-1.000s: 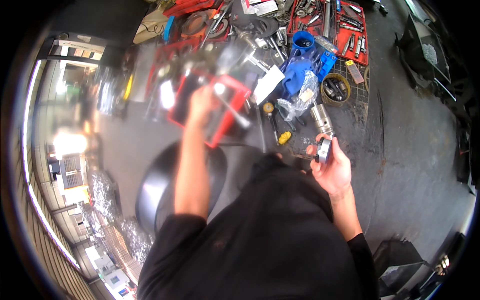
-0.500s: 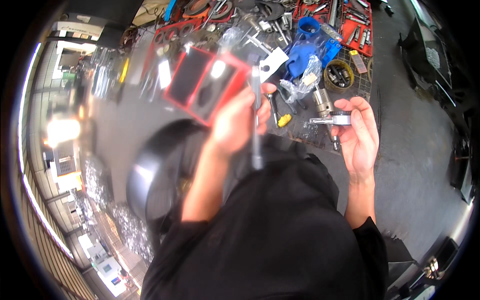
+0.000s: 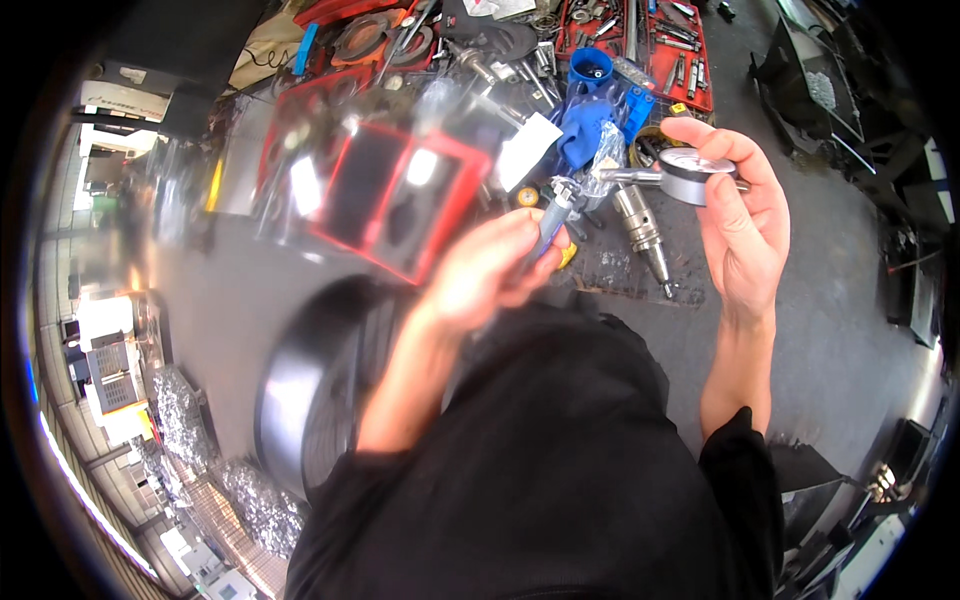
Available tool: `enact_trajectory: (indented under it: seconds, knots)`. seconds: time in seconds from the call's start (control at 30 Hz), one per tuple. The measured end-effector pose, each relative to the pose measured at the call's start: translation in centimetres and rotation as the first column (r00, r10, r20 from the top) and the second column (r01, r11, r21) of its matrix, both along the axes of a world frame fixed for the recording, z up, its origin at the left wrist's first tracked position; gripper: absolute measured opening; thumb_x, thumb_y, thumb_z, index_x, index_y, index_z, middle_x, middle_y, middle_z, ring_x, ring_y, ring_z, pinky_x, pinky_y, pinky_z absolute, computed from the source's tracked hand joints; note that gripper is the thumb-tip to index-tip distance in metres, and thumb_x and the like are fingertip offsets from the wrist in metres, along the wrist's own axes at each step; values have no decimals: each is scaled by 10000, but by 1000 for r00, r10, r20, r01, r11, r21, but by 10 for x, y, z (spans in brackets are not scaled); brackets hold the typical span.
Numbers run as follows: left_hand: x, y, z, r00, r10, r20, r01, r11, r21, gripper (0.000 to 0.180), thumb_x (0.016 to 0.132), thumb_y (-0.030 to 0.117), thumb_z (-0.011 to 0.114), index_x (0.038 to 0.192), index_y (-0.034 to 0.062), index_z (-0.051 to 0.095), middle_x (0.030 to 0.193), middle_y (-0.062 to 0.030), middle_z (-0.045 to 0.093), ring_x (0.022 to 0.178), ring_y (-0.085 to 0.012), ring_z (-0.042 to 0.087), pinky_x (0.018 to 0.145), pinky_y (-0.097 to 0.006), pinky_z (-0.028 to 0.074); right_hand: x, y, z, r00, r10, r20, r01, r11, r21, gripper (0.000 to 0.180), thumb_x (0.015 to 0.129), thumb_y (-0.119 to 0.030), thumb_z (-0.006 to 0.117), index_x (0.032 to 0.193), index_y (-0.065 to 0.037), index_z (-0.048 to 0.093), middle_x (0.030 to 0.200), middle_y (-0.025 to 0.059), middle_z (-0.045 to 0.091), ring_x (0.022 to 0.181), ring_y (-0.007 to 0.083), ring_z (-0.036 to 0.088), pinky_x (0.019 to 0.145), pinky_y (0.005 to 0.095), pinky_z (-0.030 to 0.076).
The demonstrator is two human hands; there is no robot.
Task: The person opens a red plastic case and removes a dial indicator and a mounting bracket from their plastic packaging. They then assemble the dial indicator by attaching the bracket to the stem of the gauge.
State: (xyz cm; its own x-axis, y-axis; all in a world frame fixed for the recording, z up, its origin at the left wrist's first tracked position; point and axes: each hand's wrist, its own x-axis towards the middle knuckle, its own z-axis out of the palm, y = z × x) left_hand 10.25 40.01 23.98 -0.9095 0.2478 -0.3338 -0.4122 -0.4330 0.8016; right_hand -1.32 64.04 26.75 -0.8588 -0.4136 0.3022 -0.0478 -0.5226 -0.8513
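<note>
Between the thumb and fingers of my right hand [image 3: 748,235] I hold a round dial gauge [image 3: 686,188], its short stem pointing left. My left hand [image 3: 478,268], somewhat blurred, is closed around a grey-gripped rod tool [image 3: 550,222] with a small metal head at its upper end. The rod leans up and to the right, and that head is a short way from the gauge's stem; my left hand hides its lower part. Left of my left hand is an open red case [image 3: 433,240] with dark inserts, smeared by motion.
A metal tool holder [image 3: 638,225] lies at the bench's near edge. Beyond are a white paper tag [image 3: 530,150], a blue cloth [image 3: 583,130], a blue cup [image 3: 575,72] and red trays [image 3: 706,58] of tools. A black rounded seat-like object [image 3: 285,400] stands at the left.
My right hand has lifted the dial gauge and tilted it, so more of its face shows. The rod in my left hand has swung from nearly upright to leaning right.
</note>
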Motion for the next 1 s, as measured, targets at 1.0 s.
enact_trajectory:
  seconds: [1.0]
  knots:
    - [9, -9, -9, 961, 239, -137, -271, 906, -326, 129, 946, 145, 735, 985, 27, 705, 896, -106, 756, 726, -94, 689, 514, -168, 422, 30, 0, -41, 986, -67, 150, 67, 998, 6, 279, 1030, -95, 572, 1280, 19, 526, 1272, 153, 640, 1055, 168, 655, 872, 294, 529]
